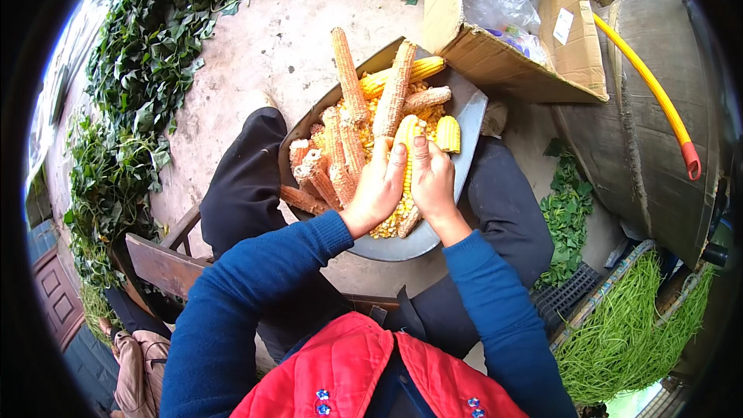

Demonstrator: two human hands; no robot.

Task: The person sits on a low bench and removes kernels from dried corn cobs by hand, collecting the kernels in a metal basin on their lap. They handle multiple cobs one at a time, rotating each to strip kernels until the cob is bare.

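A grey metal basin [383,252] between my knees holds loose yellow kernels [426,113], stripped corn cobs [334,154] and yellow ears. My left hand [377,180] and my right hand [432,183] grip one partly yellow ear of corn [412,128] between them, thumbs up near its upper part. Just beyond my hands a bare cob [396,90] slants upward, its lower end by my left fingers. A yellow ear [429,68] lies at the basin's far side. A short yellow piece [448,134] rests right of my right hand.
A cardboard box [514,78] with plastic bags stands against the basin's far right. Green leafy vines [151,58] lie left and beyond. A yellow hose [650,81] hangs at right, above baskets of green stems [615,337]. A wooden chair [165,267] and another person [139,366] are at lower left.
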